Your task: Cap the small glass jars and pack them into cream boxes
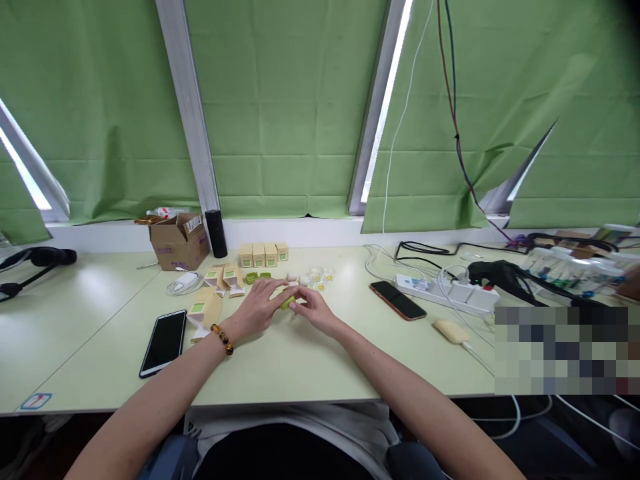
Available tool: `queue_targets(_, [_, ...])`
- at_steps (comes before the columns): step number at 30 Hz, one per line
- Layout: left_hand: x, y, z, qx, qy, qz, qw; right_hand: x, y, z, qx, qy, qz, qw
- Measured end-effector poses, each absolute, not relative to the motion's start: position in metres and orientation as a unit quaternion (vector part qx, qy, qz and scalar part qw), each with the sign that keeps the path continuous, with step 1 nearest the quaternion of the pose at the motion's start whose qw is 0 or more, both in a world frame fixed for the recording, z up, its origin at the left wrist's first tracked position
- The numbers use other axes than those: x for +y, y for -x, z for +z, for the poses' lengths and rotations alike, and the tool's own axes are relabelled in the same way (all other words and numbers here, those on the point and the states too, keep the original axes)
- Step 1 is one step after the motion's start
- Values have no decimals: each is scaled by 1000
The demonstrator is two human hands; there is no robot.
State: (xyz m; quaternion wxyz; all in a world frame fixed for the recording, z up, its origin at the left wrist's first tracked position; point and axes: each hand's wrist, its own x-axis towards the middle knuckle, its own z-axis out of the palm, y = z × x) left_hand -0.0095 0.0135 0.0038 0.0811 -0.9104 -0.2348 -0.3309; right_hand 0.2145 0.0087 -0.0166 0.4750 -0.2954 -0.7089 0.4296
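A small rounded green piece (287, 303) is pinched between my two hands just above the table, its kind too small to make out. My left hand (257, 308), with a beaded bracelet at the wrist, holds it from the left, fingers closed in. From the right, the bent fingers and thumb of my right hand (314, 309) grip it. Beyond my left hand lie more green pieces (251, 277). Several small clear containers with yellow inside (319, 275) stand past my right hand, near some pale pink and white pieces (293, 278), partly hidden by my fingers.
Small kraft boxes (264, 255) stand in a row behind; opened ones (206, 308) lie left. Phones (164, 341) flank my arms, the right phone (399, 301) near a power strip (450, 292) and cables. A cardboard box (179, 243) and black cylinder (216, 233) stand back left.
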Motion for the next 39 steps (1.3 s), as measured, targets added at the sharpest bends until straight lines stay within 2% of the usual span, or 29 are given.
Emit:
queue_targets(3, [15, 10, 4, -238, 908, -333, 93, 9, -212, -14, -712, 299, 425, 472])
queue_targets(6, [19, 9, 2, -257, 890, -374, 54, 11, -210, -12, -704, 296, 431, 481])
queue_targets(9, [26, 9, 1, -289, 847, -443, -53, 16, -210, -12, -694, 308, 409, 505])
queue_targets(12, [38, 11, 1, -348, 746, -527, -213, 24, -212, -11, -718, 376, 288, 510])
queue_targets(15, [52, 17, 1, -327, 663, -553, -384, 35, -212, -5, -783, 459, 88, 411])
queue_targets(18, [61, 24, -1, -292, 622, -555, -469, 48, -202, 3, -838, 475, -52, 263])
queue_targets(21, [59, 26, 0, -261, 608, -548, -512, 61, -184, 7, -855, 470, -135, 169])
queue_targets(24, [51, 26, 4, -234, 598, -540, -544, 72, -162, 4, -849, 488, -155, 127])
queue_targets(32, [44, 23, 7, -203, 589, -515, -588, 76, -146, -5, -847, 488, -148, 153])
queue_targets(39, [45, 24, 5, -202, 603, -535, -556, 73, -162, -2, -851, 471, -179, 146])
